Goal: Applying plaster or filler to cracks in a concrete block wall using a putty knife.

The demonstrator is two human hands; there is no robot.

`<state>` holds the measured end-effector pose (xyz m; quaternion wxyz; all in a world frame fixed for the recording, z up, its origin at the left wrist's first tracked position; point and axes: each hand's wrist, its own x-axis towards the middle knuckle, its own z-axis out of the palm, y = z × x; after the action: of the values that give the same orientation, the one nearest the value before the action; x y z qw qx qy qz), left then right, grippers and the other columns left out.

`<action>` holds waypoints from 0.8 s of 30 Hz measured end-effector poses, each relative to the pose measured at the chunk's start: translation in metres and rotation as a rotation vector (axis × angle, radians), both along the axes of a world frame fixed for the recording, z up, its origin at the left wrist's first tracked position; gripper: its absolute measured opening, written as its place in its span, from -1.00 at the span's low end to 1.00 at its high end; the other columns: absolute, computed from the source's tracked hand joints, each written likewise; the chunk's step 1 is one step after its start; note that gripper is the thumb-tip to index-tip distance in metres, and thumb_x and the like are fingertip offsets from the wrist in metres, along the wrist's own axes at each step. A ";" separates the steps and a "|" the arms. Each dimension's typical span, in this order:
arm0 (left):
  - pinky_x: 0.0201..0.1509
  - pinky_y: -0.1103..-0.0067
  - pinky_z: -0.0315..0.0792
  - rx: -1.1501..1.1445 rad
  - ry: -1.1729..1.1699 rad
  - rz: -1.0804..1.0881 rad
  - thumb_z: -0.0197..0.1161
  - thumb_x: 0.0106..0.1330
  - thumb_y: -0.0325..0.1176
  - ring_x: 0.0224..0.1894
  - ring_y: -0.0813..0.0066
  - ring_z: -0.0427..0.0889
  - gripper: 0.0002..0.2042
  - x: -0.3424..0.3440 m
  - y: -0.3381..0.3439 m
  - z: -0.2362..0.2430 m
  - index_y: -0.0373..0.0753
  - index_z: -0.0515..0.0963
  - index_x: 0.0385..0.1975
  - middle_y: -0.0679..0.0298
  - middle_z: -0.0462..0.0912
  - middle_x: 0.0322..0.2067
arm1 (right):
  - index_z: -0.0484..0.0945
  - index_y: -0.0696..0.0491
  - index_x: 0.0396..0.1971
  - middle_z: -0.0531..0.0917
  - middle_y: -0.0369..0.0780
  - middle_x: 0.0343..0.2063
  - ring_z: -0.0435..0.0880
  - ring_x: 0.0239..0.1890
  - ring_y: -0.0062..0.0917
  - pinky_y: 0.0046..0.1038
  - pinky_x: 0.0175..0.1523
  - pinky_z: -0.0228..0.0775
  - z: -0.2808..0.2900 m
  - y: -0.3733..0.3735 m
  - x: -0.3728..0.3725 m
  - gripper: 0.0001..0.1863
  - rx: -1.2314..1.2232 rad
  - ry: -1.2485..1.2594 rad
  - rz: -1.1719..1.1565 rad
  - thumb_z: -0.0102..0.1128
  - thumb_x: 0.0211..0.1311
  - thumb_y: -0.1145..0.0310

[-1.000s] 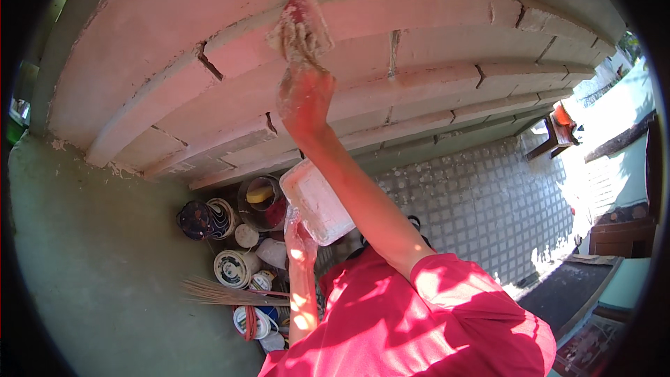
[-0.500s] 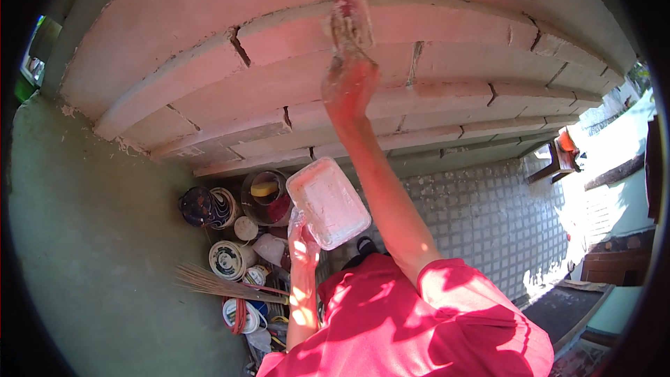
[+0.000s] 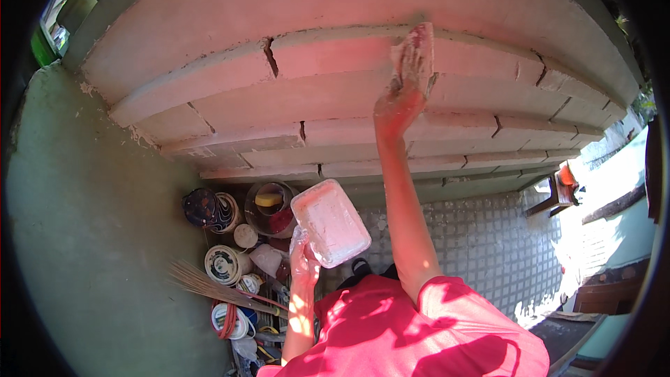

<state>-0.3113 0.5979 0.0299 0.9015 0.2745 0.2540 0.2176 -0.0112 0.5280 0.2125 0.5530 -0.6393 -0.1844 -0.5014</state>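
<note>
Near six o'clock from the middle, the person's left hand point(image 3: 302, 257) clasps a shallow tray point(image 3: 356, 235) by its edge; pale smears coat the inside. Between one and two o'clock, the right hand point(image 3: 398, 107) grips a spreader point(image 3: 425, 36) against the wall point(image 3: 335, 54), fingers extended along it. Toward eight, a round basin point(image 3: 252, 219) contains a yellow block point(image 3: 269, 200); the contents of a pale pail point(image 3: 244, 264) beneath cannot be told.

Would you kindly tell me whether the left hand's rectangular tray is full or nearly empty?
Apparently nearly empty: the rectangular tray in the left hand shows its inner walls and a pale-smeared base.
</note>
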 end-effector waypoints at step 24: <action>0.19 0.46 0.37 0.074 -0.033 -0.007 0.07 0.33 -0.37 0.07 0.45 0.50 -0.69 0.025 0.012 0.024 -0.24 0.38 0.05 0.29 0.52 -0.01 | 0.53 0.15 0.02 0.57 0.07 -0.09 0.56 -0.03 -0.04 -0.29 0.02 0.43 -0.018 0.063 -0.059 -0.41 -0.203 0.310 0.377 -0.06 -0.15 0.73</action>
<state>-0.2864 0.6103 0.0541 0.8956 0.3048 0.2300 0.2284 -0.0703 0.5907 0.1946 0.5915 -0.7150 -0.2625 -0.2646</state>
